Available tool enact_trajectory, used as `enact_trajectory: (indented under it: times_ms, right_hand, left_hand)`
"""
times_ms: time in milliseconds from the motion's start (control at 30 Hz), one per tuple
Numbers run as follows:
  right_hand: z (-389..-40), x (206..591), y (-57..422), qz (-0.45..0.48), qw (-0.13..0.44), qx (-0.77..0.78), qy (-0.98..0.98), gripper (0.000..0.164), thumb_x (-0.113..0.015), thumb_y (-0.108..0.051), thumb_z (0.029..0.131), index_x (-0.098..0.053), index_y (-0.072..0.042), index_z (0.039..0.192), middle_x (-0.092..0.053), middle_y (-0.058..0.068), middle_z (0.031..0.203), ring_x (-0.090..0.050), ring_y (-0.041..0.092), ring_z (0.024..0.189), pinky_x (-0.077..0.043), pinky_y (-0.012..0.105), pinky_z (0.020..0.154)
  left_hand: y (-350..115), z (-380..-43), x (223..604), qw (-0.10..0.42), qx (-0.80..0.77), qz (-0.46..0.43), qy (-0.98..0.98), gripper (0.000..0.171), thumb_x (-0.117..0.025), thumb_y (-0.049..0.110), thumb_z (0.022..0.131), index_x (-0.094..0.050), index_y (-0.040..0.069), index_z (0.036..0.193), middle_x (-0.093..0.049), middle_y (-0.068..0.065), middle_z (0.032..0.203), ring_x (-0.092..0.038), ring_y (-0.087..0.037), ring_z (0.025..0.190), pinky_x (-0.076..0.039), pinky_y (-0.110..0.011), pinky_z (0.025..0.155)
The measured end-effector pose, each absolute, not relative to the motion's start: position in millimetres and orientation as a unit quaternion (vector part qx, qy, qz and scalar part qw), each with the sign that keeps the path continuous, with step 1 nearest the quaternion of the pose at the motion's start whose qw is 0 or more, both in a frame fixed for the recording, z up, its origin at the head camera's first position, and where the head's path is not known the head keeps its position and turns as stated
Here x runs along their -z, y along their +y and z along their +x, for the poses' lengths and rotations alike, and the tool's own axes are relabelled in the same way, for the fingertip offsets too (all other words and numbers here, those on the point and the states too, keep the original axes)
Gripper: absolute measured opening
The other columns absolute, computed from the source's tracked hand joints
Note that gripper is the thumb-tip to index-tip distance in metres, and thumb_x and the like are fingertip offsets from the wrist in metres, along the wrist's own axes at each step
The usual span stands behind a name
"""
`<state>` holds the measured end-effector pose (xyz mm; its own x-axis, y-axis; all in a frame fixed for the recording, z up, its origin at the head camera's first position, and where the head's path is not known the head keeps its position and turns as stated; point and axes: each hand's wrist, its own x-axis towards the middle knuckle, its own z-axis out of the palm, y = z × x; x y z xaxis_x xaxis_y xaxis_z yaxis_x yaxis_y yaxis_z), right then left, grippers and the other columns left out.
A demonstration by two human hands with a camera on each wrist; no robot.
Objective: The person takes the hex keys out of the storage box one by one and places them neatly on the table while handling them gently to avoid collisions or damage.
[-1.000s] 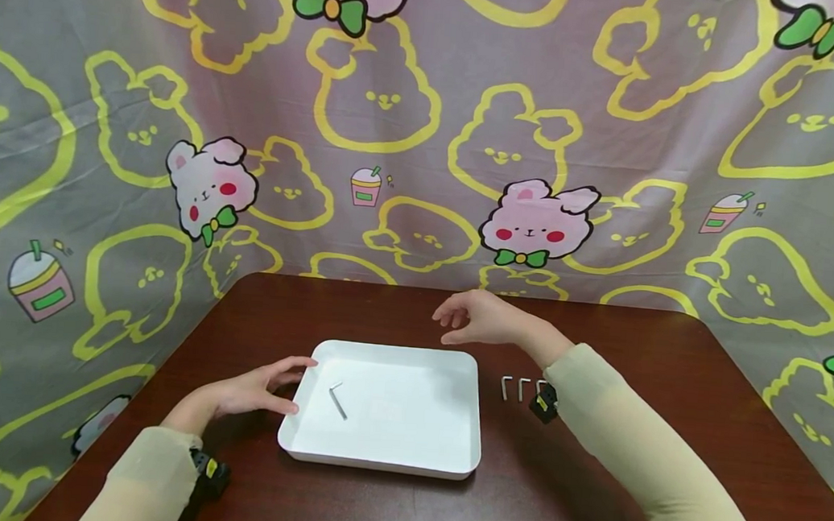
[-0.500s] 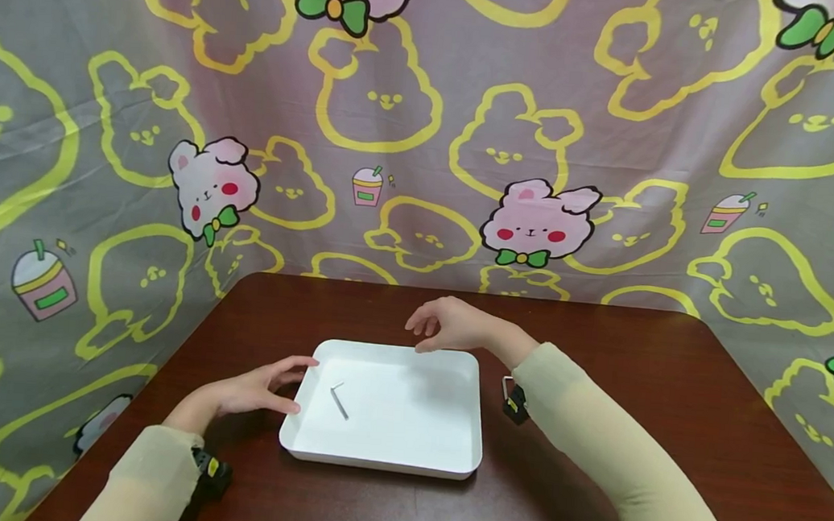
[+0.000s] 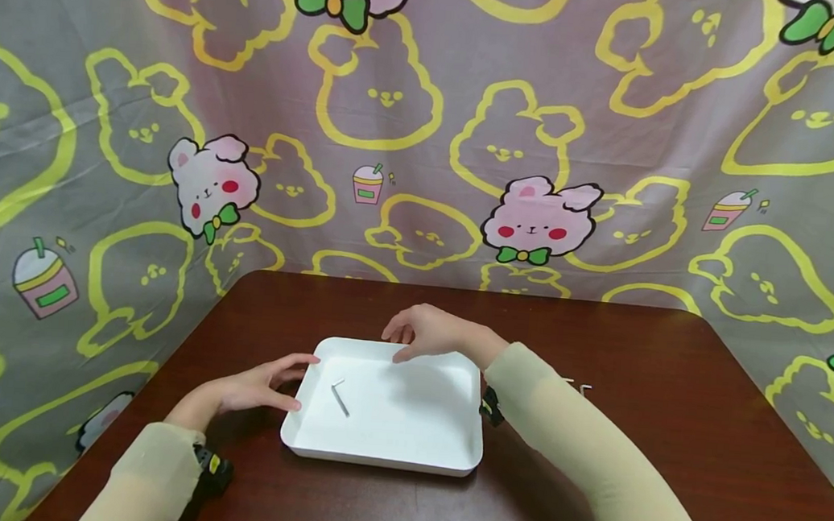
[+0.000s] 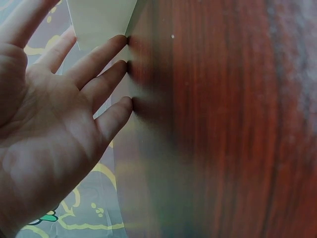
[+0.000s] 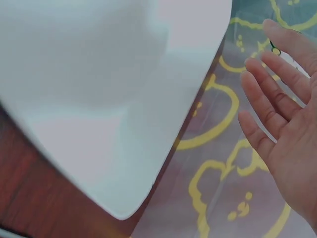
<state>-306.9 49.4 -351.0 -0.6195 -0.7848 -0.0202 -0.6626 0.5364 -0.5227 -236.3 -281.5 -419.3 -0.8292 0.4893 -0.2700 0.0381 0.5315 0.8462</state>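
Note:
A shallow white tray lies on the table, holding one small silver L-shaped hex key near its left side. My left hand is at the tray's left edge, thumb and forefinger touching the rim. In the left wrist view, the fingertips of that hand rest on the tabletop beside the tray. Above the tray's back rim hovers my right hand, fingers loosely bent. Nothing shows in the right hand in the right wrist view.
On the dark brown table, more hex keys lie right of the tray, partly hidden behind the right sleeve. A patterned curtain hangs around the table's back and sides.
My right hand has moved left, from behind the tray's right corner to over its back rim. Its sleeve now covers most of the hex keys. The left hand and tray stay put.

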Motion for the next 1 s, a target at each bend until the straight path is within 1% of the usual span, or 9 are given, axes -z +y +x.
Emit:
enact_trajectory:
  times_ms: [133, 200, 367, 433, 600, 767, 900, 1000]
  right_hand:
    - [-306.4, 355.5, 41.0, -0.427, 0.136, 0.238, 0.862, 0.039, -0.081, -0.019, 0.081, -0.069, -0.007, 0.116, -0.069, 0.004, 0.102, -0.058, 0.012, 0.088, -0.048, 0.025, 0.078]
    - [-306.5, 358.2, 36.9, -0.428, 0.139, 0.236, 0.861, 0.04, -0.082, -0.02, 0.081, -0.069, -0.008, 0.116, -0.069, 0.004, 0.103, -0.058, 0.013, 0.089, -0.048, 0.024, 0.078]
    - [-305.5, 363.4, 26.7, -0.429, 0.149, 0.232, 0.86, 0.04, -0.081, -0.02, 0.082, -0.069, -0.007, 0.118, -0.069, 0.005, 0.106, -0.061, 0.022, 0.097, -0.048, 0.024, 0.078]
    - [-305.4, 365.3, 22.6, -0.435, 0.15, 0.23, 0.858, 0.04, -0.08, -0.02, 0.082, -0.068, -0.006, 0.118, -0.069, 0.005, 0.106, -0.062, 0.023, 0.099, -0.047, 0.024, 0.078]
    - [-306.2, 369.2, 13.7, -0.434, 0.15, 0.233, 0.857, 0.041, -0.08, -0.022, 0.082, -0.068, -0.008, 0.119, -0.069, 0.001, 0.105, -0.061, 0.018, 0.095, -0.048, 0.022, 0.077]
    - [-305.0, 368.6, 5.6, -0.434, 0.154, 0.246, 0.853, 0.042, -0.08, -0.022, 0.082, -0.068, -0.008, 0.119, -0.069, 0.003, 0.105, -0.061, 0.018, 0.097, -0.048, 0.021, 0.078]
    - [-305.7, 370.1, -1.8, -0.43, 0.155, 0.265, 0.849, 0.04, -0.081, -0.02, 0.081, -0.069, -0.009, 0.118, -0.069, 0.0, 0.103, -0.062, 0.018, 0.096, -0.048, 0.019, 0.077]
    - [-306.4, 374.1, -7.0, -0.423, 0.162, 0.289, 0.843, 0.039, -0.081, -0.018, 0.08, -0.07, -0.008, 0.116, -0.069, 0.001, 0.102, -0.062, 0.018, 0.095, -0.048, 0.02, 0.076]
  left_hand:
    - [-280.5, -236.6, 417.9, 0.248, -0.461, 0.159, 0.837, 0.078, -0.075, 0.02, 0.085, -0.03, 0.013, 0.149, -0.025, -0.024, 0.154, -0.024, -0.045, 0.139, -0.022, -0.069, 0.103]
    - [-279.9, -236.7, 417.4, 0.249, -0.463, 0.157, 0.836, 0.078, -0.075, 0.019, 0.085, -0.03, 0.013, 0.149, -0.025, -0.023, 0.154, -0.024, -0.045, 0.139, -0.022, -0.069, 0.103]
    - [-278.9, -236.2, 416.4, 0.249, -0.464, 0.152, 0.837, 0.079, -0.075, 0.019, 0.085, -0.03, 0.013, 0.15, -0.025, -0.024, 0.153, -0.025, -0.045, 0.139, -0.023, -0.069, 0.102]
    - [-279.0, -236.0, 416.1, 0.25, -0.463, 0.151, 0.837, 0.079, -0.075, 0.019, 0.085, -0.029, 0.014, 0.15, -0.025, -0.024, 0.153, -0.025, -0.045, 0.138, -0.023, -0.069, 0.102]
    - [-279.7, -235.9, 416.2, 0.253, -0.462, 0.152, 0.837, 0.079, -0.074, 0.019, 0.086, -0.029, 0.014, 0.15, -0.025, -0.024, 0.154, -0.024, -0.045, 0.139, -0.021, -0.07, 0.103]
    - [-281.0, -237.2, 419.0, 0.251, -0.454, 0.153, 0.841, 0.078, -0.074, 0.022, 0.086, -0.029, 0.014, 0.15, -0.026, -0.025, 0.153, -0.023, -0.046, 0.139, -0.021, -0.07, 0.103]
    - [-281.1, -237.0, 418.9, 0.25, -0.452, 0.153, 0.842, 0.079, -0.074, 0.023, 0.086, -0.029, 0.014, 0.15, -0.027, -0.025, 0.153, -0.023, -0.047, 0.138, -0.022, -0.071, 0.102]
    - [-280.8, -236.4, 418.5, 0.251, -0.45, 0.156, 0.842, 0.079, -0.074, 0.024, 0.086, -0.028, 0.014, 0.15, -0.027, -0.026, 0.152, -0.023, -0.047, 0.138, -0.022, -0.071, 0.102]
